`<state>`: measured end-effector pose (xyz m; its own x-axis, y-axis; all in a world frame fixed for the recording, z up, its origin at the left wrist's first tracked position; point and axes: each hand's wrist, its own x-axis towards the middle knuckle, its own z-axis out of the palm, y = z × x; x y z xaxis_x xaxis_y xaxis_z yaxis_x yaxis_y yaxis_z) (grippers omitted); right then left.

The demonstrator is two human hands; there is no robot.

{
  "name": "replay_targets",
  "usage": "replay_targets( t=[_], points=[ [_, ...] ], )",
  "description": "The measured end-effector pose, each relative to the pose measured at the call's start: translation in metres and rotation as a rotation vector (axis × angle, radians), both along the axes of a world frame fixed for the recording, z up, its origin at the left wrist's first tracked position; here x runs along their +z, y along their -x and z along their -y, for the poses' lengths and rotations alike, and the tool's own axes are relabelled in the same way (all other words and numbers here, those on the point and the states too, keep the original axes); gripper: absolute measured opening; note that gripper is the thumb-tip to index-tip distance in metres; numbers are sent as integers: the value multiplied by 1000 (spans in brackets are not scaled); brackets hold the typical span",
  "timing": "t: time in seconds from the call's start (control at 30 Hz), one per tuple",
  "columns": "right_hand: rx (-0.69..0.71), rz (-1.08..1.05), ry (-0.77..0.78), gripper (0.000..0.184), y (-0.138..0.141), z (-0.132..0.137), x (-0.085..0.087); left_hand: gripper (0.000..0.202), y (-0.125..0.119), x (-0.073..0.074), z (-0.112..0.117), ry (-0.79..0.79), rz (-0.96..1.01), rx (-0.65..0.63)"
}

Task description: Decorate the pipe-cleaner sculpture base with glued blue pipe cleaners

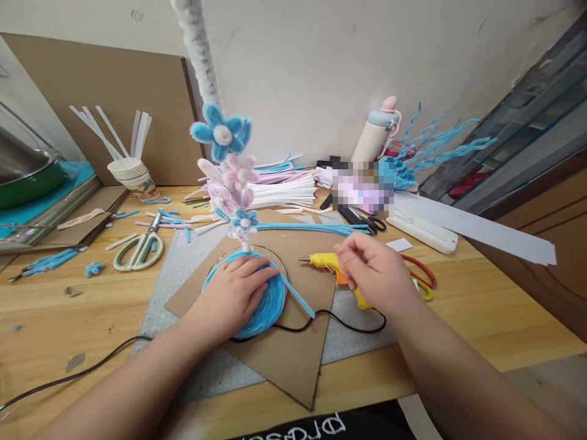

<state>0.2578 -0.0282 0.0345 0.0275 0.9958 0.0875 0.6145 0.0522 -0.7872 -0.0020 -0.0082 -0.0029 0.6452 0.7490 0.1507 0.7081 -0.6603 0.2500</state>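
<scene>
My left hand (238,290) lies flat across a round blue base (263,308) of coiled pipe cleaner, its fingertips at the far and right edge. From that edge a loose blue pipe-cleaner end (298,297) sticks out toward the lower right. Rising behind my fingers is a tall white stem (202,55) with blue and pink pipe-cleaner flowers (222,134). My right hand (378,269) is curled closed above a yellow glue gun (325,261); whether anything is in the fingers is hidden. The glue gun's nozzle points left. Under the base is a brown cardboard piece (293,366).
A grey cutting mat (160,311) lies beneath the cardboard. Scissors (140,247) are at left, near paper cups (132,177) with white strips. White pipe cleaners (284,194) are piled behind. A black cord (114,349) crosses the table. At the back right stands a bottle (369,140).
</scene>
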Motion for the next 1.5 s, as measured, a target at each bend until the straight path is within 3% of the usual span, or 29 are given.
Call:
replay_targets(
  t=[0.1,0.2,0.3,0.43,0.53,0.63,0.73,1.03,1.2,1.5],
  points=[
    [-99,440,47,39,-15,6,-5,36,0,1,1,8,22,7],
    [-126,640,185,22,-22,11,-18,35,-1,3,1,21,40,11],
    [-101,548,188,28,-26,13,-34,36,-1,4,2,32,37,10],
    [-157,236,164,38,-29,15,-48,37,-1,5,3,28,19,12],
    [-225,-158,143,44,-32,22,-46,37,-1,5,3,28,13,9],
    [-140,-569,287,31,-35,31,-37,37,-1,4,2,33,14,6],
    [-102,-764,381,22,-39,39,-32,38,0,4,2,33,12,-1],
    [104,-697,539,32,-27,39,-36,36,-1,4,4,-17,-34,16],
    [130,-526,563,44,-18,36,-39,37,-1,4,3,3,-60,-6],
    [148,-452,532,44,-6,32,-37,41,-10,12,10,7,-23,52]
  ],
)
